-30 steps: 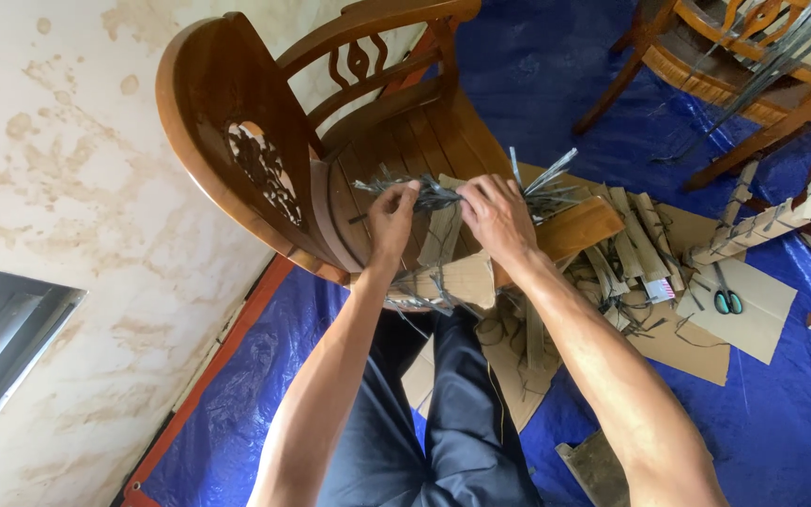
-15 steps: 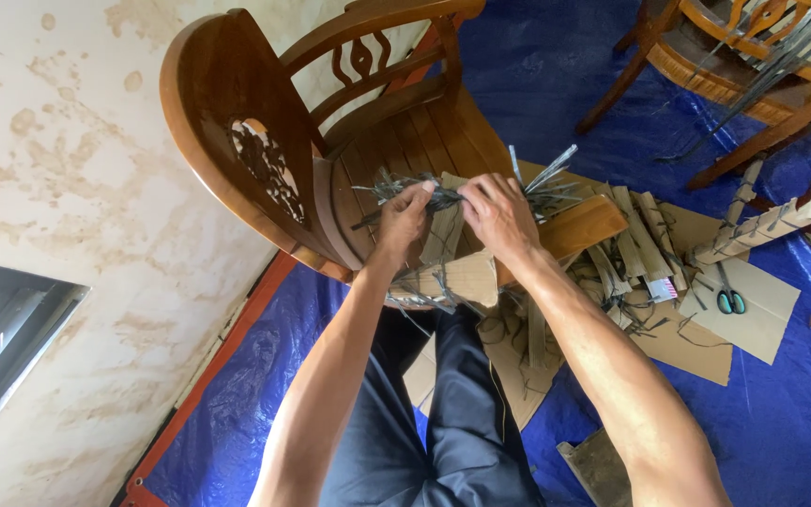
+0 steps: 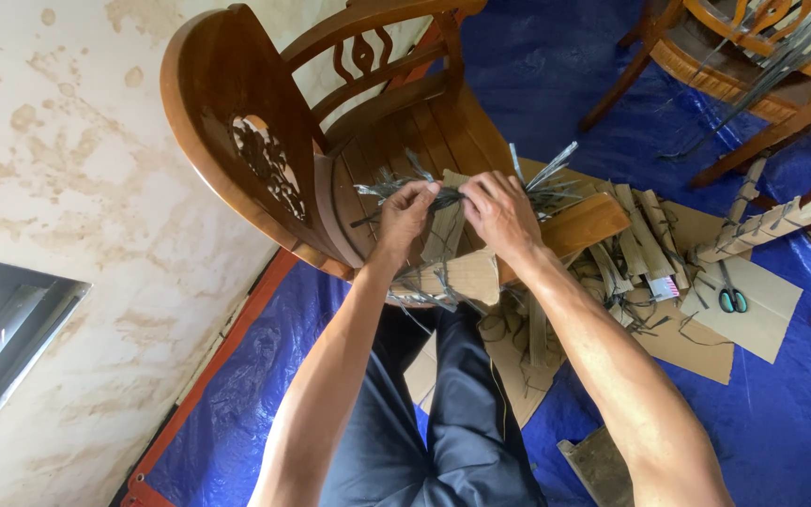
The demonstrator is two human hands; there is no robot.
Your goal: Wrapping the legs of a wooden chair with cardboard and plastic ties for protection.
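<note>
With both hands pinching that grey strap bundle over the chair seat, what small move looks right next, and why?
Probably pull the two ends apart to tighten. The left hand and right hand grip the grey strap bundle at its middle, over folded cardboard on the chair, with loose ends splayed both ways.

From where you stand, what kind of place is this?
Probably a furniture packing or finishing workroom, set up in a plain room. A carved wooden chair stands on a blue tarpaulin, cardboard strips and scissors lie about, and both hands work a bundle of grey straps on the seat.
</note>
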